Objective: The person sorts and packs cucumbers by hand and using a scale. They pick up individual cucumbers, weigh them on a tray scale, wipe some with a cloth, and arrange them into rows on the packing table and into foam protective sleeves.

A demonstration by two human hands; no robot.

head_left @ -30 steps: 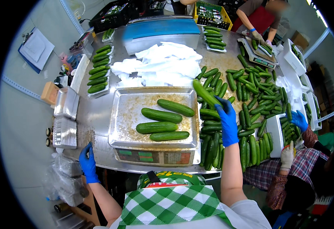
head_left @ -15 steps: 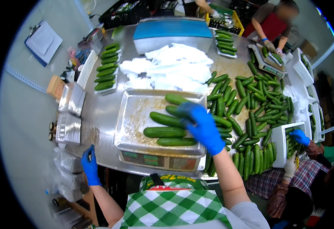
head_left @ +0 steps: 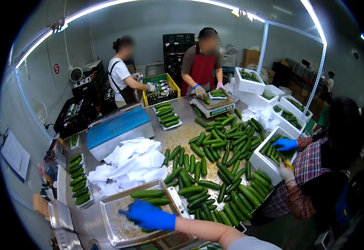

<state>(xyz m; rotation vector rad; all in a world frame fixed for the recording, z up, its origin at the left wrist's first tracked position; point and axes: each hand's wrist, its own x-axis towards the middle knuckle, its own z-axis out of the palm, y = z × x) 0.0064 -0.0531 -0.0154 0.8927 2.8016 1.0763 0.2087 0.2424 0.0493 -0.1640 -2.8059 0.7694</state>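
Note:
My right hand [head_left: 150, 216], in a blue glove, reaches over a metal tray [head_left: 109, 216] with its fingers stretched toward the left; they are slightly blurred. No cucumber shows in its grip. Beyond the hand, two cucumbers [head_left: 147, 193] lie in the tray, and part of another cucumber [head_left: 148, 230] shows under the glove. Whatever else lies beneath the palm is hidden. A large heap of loose cucumbers [head_left: 215, 141] spreads to the right of the tray. My left hand is out of the picture.
White crumpled cloth-like material [head_left: 132, 160] lies behind the tray, near a blue-topped box [head_left: 117, 127]. Packed cucumbers [head_left: 78, 183] line the left. Across the table, a person in a red apron [head_left: 203, 68] handles cucumbers on a scale [head_left: 213, 107]. Another person works at a foam box [head_left: 269, 166] on the right.
My view has lifted and turned right, showing more of the room. My right hand has moved leftward across the tray. My left hand has left the picture.

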